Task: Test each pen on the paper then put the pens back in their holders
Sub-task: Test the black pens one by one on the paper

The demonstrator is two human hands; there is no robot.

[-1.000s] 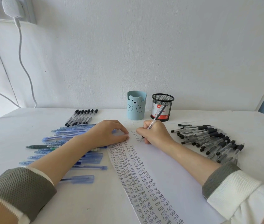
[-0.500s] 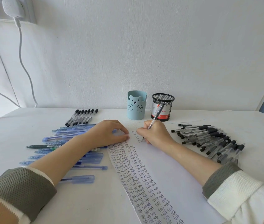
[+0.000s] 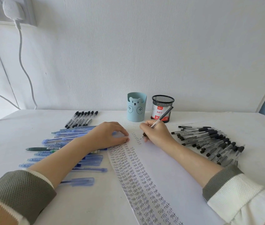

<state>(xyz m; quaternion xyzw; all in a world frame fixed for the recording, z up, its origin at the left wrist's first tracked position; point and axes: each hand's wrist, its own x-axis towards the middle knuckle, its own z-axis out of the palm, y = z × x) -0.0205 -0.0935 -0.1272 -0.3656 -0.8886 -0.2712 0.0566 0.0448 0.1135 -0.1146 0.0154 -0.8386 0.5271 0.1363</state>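
Right hand grips one pen on paper; left hand lies loosely curled; two holders.

A home or office desk is indicated by a white table, pen holders, and a wall socket.

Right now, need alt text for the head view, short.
A person's right hand writes with a clear black pen on a sheet of paper filled with columns of "Test", while the left hand pins the sheet. Blue pens lie left, black pens right, and a blue bear holder and black mesh holder stand behind.
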